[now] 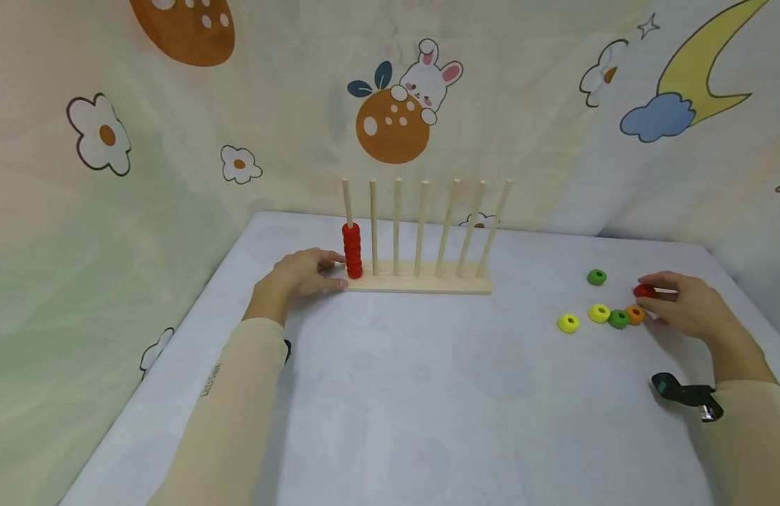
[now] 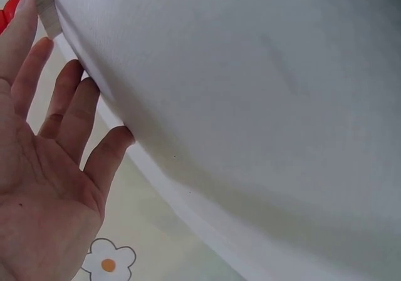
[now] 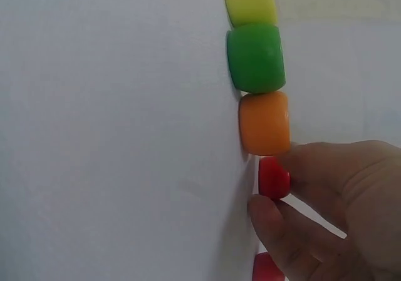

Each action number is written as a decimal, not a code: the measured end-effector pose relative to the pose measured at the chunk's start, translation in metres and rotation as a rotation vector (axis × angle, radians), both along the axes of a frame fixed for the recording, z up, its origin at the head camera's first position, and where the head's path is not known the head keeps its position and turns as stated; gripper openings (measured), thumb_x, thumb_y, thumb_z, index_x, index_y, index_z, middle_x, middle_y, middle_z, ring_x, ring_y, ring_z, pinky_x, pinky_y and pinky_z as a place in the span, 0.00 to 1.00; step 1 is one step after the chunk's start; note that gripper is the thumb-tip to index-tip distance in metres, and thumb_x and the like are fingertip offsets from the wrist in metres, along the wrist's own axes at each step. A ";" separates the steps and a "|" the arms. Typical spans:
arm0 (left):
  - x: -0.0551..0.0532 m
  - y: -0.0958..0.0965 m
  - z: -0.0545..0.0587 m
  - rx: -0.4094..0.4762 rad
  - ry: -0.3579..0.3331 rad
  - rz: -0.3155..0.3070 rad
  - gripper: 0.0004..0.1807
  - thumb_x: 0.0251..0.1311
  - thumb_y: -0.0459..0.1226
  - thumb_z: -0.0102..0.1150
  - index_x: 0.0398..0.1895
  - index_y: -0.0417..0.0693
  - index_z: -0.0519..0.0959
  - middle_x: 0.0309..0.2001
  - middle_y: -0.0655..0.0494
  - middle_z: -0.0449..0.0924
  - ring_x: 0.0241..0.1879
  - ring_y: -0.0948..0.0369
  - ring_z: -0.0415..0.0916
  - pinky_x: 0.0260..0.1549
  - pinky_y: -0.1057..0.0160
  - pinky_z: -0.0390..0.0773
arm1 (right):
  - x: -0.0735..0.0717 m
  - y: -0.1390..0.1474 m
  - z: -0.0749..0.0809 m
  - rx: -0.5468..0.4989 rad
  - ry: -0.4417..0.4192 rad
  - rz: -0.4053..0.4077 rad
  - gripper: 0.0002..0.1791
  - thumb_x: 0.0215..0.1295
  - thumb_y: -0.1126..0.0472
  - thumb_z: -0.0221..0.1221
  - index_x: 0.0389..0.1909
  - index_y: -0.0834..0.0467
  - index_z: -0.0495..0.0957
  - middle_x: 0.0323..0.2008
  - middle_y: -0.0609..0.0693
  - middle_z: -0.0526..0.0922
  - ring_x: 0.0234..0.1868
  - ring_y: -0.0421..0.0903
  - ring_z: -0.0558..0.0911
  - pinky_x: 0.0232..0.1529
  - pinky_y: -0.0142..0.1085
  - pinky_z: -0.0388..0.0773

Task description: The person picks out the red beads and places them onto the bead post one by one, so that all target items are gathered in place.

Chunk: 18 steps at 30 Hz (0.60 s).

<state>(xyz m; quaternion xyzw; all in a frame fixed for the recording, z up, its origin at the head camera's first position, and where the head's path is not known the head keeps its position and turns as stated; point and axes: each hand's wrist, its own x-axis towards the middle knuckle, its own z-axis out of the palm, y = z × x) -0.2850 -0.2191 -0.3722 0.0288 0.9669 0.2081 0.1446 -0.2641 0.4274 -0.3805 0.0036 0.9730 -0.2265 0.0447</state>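
Observation:
A wooden peg rack (image 1: 421, 282) with several upright pegs stands toward the back. Red beads (image 1: 353, 251) are stacked on its leftmost peg. Loosely bent, the fingers of my left hand (image 1: 309, 273) rest at the left end of the base, next to that stack; the left wrist view shows its palm and spread fingers. Off to the right, my right hand (image 1: 690, 303) pinches a red bead (image 3: 274, 178) between thumb and finger. Right beside it sits an orange bead (image 1: 635, 314), in line with a green bead (image 3: 255, 58) and a yellow bead (image 3: 250, 2).
Another yellow bead (image 1: 568, 323) and a second green bead (image 1: 596, 277) lie nearby on the white tabletop (image 1: 415, 407). A further red bead (image 3: 268, 268) shows low in the right wrist view. Printed cloth (image 1: 289, 112) hangs behind the table.

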 end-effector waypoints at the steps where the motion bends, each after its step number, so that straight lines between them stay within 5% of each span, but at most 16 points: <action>1: 0.000 0.000 0.000 0.001 0.000 -0.004 0.35 0.62 0.57 0.67 0.73 0.70 0.71 0.71 0.53 0.72 0.73 0.48 0.63 0.69 0.31 0.59 | 0.001 0.001 -0.001 0.004 -0.006 -0.011 0.30 0.73 0.60 0.60 0.68 0.72 0.64 0.62 0.79 0.67 0.57 0.77 0.72 0.47 0.57 0.83; 4: -0.001 0.000 -0.001 -0.007 0.005 -0.031 0.35 0.62 0.57 0.66 0.73 0.68 0.70 0.71 0.52 0.72 0.73 0.47 0.64 0.69 0.31 0.59 | 0.002 0.002 -0.005 0.015 -0.010 -0.030 0.26 0.73 0.62 0.57 0.67 0.71 0.66 0.61 0.79 0.67 0.57 0.77 0.69 0.51 0.68 0.74; 9: 0.002 -0.004 0.000 -0.045 0.005 -0.034 0.36 0.62 0.57 0.66 0.74 0.68 0.70 0.71 0.51 0.73 0.72 0.46 0.64 0.68 0.30 0.60 | -0.003 -0.002 -0.010 0.002 0.017 -0.006 0.23 0.73 0.63 0.56 0.65 0.69 0.68 0.61 0.77 0.68 0.58 0.76 0.68 0.52 0.69 0.72; 14: 0.003 -0.004 0.001 -0.032 0.002 -0.040 0.36 0.62 0.58 0.66 0.74 0.68 0.70 0.70 0.51 0.72 0.72 0.46 0.64 0.68 0.30 0.60 | -0.002 -0.004 -0.003 0.015 0.060 -0.010 0.24 0.75 0.57 0.57 0.64 0.68 0.69 0.61 0.74 0.69 0.58 0.75 0.72 0.47 0.65 0.77; 18: 0.001 -0.001 0.003 -0.031 0.007 -0.046 0.36 0.62 0.59 0.65 0.73 0.69 0.70 0.70 0.52 0.72 0.72 0.46 0.64 0.68 0.30 0.60 | 0.001 -0.008 0.005 0.001 0.114 -0.040 0.26 0.77 0.52 0.55 0.64 0.66 0.70 0.59 0.74 0.69 0.54 0.72 0.74 0.35 0.49 0.82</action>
